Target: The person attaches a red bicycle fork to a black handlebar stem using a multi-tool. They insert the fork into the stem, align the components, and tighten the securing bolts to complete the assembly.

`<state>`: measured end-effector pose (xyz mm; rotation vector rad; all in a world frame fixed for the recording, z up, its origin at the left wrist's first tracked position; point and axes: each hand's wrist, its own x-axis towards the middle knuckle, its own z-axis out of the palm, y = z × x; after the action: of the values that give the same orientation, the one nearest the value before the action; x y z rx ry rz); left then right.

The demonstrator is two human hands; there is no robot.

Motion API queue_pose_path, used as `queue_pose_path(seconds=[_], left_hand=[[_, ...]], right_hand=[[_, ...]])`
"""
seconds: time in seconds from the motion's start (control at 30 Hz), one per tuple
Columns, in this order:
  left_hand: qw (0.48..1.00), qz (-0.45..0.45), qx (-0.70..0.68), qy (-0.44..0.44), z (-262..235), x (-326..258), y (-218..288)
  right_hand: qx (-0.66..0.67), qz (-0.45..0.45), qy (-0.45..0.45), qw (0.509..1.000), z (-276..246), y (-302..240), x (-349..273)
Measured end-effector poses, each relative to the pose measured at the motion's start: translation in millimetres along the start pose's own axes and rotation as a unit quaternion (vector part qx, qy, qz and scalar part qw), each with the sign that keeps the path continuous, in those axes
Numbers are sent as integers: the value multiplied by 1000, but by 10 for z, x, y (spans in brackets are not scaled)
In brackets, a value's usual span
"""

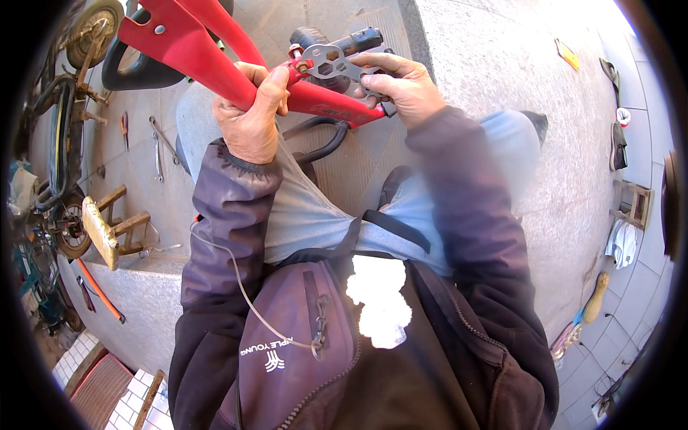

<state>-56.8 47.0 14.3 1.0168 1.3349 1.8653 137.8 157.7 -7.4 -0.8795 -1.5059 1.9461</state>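
Bicycle frame: red tubes (215, 54) cross the top of the view from the upper left corner toward the middle, held up over the person's knees above the grey pavement (494, 64); a black tyre (132, 72) shows behind the tubes.
Pavement: a raised concrete slab whose near left edge drops to a tiled strip; two spanners (159, 147) lie near its left edge, well apart from the work, beside a small wooden stool (111, 222) tipped on its side.
Left hand: the left hand (251, 115) is closed tight round a red tube, thumb over the top, just below the fitting; it holds the frame and nothing else.
Right hand: the right hand (401, 86) is closed on the handle end of a flat multi-hole wrench (333, 64), fingers curled over it.
Wrench: grey steel plate with several hexagon holes, its far end lying on the fitting at the tube end.
Nut: a small reddish nut (295, 51) on the bolt at the tube end; whether a hole sits fully over it I cannot tell.
Doing it well: judging from the grip, the plate should lie square and fully seated on the nut, the left hand bracing the tube against the turn, so the thin plate does not slip and round the corners.
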Motion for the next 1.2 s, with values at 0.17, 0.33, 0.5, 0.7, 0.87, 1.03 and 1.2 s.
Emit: queue_pose_path(seconds=[0.17, 0.33, 0.5, 0.7, 0.87, 1.03, 1.2], left_hand=[[1000, -4, -5, 1, 12, -25, 1], [1000, 3, 1, -1, 7, -37, -7], [1000, 11, -6, -4, 3, -35, -13], [1000, 12, 4, -5, 4, -30, -9], [1000, 15, -3, -3, -8, -29, -20], [1000, 14, 3, -5, -10, -27, -16], [1000, 14, 7, -3, -16, -24, -27]], right_hand=[[-25, -38, -10, 999, -20, 88, 22], [-44, 27, -32, 998, 97, 184, -6], [-38, 60, -53, 996, 191, 302, 18], [-54, 37, -47, 997, 152, 277, 23], [-64, 19, -42, 997, 149, 334, 90], [-89, 12, -37, 995, 149, 265, 109], [-110, -28, -68, 991, 94, 325, 196]])
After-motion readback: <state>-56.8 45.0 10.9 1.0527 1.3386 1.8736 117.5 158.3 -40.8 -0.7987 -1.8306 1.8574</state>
